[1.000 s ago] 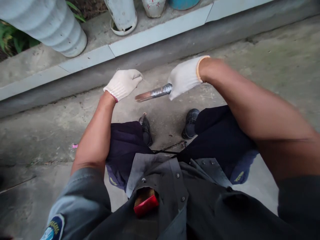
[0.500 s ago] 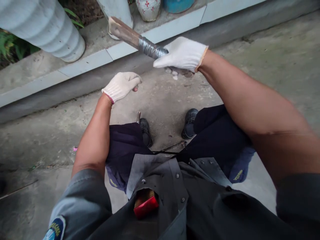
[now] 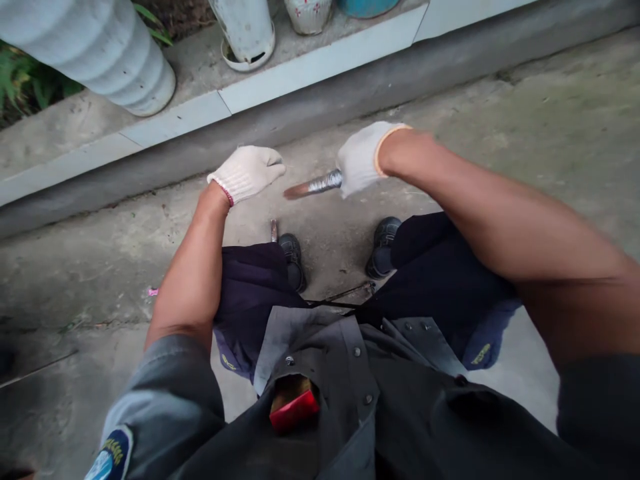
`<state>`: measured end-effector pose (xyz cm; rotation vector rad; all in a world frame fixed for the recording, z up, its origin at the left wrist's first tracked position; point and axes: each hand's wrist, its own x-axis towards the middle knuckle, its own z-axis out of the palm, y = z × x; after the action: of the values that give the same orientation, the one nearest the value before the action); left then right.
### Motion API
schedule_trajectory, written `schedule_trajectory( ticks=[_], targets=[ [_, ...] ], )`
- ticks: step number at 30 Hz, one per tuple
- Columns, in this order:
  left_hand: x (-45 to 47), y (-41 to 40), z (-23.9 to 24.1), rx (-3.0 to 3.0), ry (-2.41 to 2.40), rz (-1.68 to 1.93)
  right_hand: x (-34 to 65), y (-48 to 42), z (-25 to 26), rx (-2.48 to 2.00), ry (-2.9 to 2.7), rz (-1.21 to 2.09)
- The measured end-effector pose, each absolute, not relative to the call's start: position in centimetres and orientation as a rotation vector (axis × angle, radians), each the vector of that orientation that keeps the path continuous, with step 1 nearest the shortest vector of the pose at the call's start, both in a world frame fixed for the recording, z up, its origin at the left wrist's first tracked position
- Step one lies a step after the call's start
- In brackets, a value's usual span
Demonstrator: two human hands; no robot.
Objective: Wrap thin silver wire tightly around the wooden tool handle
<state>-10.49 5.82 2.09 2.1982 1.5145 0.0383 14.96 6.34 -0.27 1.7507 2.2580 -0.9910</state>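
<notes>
My right hand (image 3: 361, 157), in a white knit glove, is closed round the handle of a blade tool (image 3: 314, 186) whose silver-taped neck and dull blade point left and slightly down, blurred by motion. My left hand (image 3: 247, 172), also gloved, is held as a loose fist a little to the left of the blade tip; whatever it pinches is too small to make out. Both hands hover over the concrete ground (image 3: 525, 127) in front of my dark shoes (image 3: 383, 245). A small brown piece (image 3: 273, 230) lies on the ground beside my left shoe.
A raised kerb with pale tiles (image 3: 310, 70) runs across the far side. On it stand a large ribbed white pot (image 3: 107, 50), a smaller white pot (image 3: 246, 32) and a patterned pot (image 3: 309, 12). A red packet (image 3: 293, 407) sits in my shirt pocket.
My right hand, raised with the blade over the kerb half a second ago, has swung down so the blade is low again beside my left hand. My left hand has barely moved.
</notes>
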Motion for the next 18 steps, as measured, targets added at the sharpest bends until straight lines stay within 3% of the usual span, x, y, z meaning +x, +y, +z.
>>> schedule_trajectory(
  ticks=[3,5,12,15,18],
  targets=[
    [-9.6,5.3,2.5,2.156,1.476,0.025,14.4,7.5,0.1,1.699,2.301,-0.424],
    [-9.3,5.2,2.6,2.120,1.466,0.054,14.6,8.2,0.9,1.736,2.329,-0.352],
    [-10.9,6.2,2.5,2.141,1.431,0.114,16.4,7.2,4.7,1.917,2.281,-1.402],
    [-11.5,6.6,2.4,2.166,1.437,0.197,16.4,6.4,5.5,1.770,2.375,-1.602],
    [-11.8,7.1,2.2,2.155,1.428,0.239,16.4,6.3,5.4,1.536,2.337,-1.549]
  ],
)
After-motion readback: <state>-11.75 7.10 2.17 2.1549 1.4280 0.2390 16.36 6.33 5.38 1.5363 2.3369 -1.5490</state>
